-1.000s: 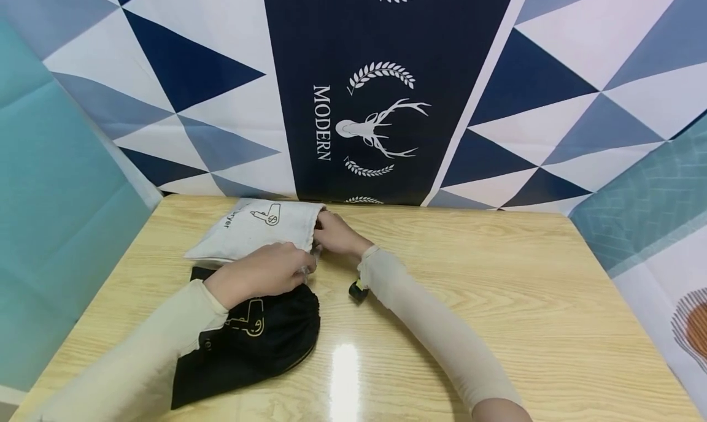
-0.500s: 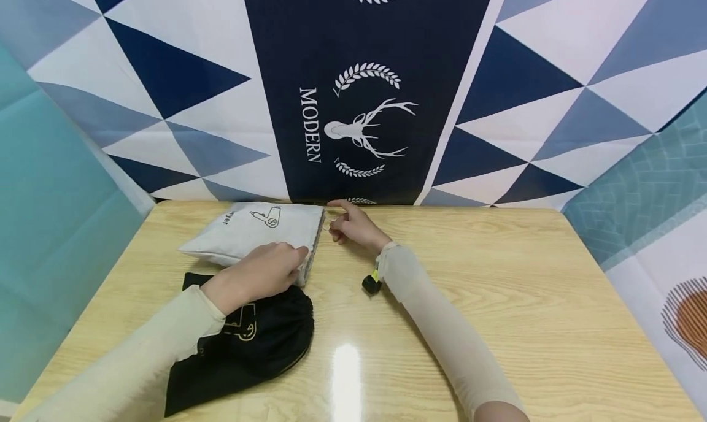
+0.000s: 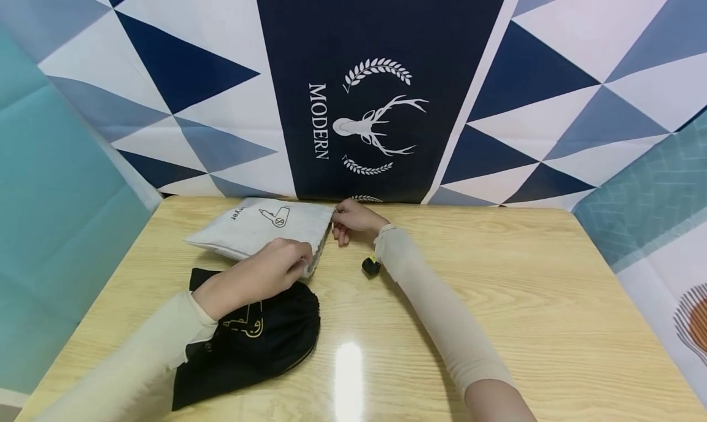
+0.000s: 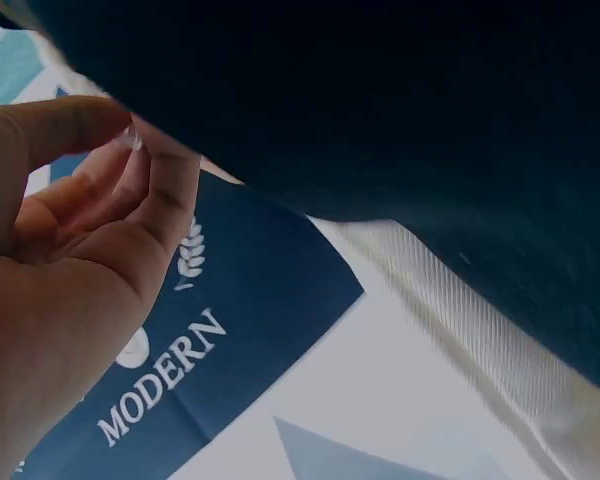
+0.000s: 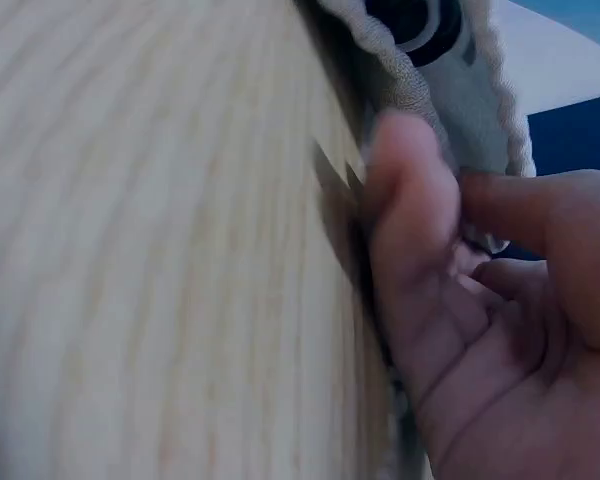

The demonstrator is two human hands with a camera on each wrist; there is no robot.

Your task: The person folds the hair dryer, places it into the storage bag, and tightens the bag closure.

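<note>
A white cloth drawstring bag (image 3: 248, 229) with a hair dryer print lies at the table's back left. At the near corner of its mouth, my left hand (image 3: 265, 272) pinches the cloth with curled fingers; a small pale bit shows between those fingertips in the left wrist view. My right hand (image 3: 356, 218) pinches the far corner of the mouth between thumb and index finger. The right wrist view shows the bag's rim (image 5: 405, 90) parted, with a black rounded object (image 5: 415, 25) inside, its kind unclear. A black drawstring bag (image 3: 248, 354) lies flat below my left wrist.
The wooden table (image 3: 469, 275) meets a patterned backdrop (image 3: 353, 91) right behind the white bag. A small black piece with a yellow strip (image 3: 370, 267) is at my right wrist. A large dark shape (image 4: 400, 110) blocks much of the left wrist view.
My right hand has come out of the white bag's mouth, moved right, then closed on its far corner. The mouth edge is drawn straighter. My left hand keeps to the near corner.
</note>
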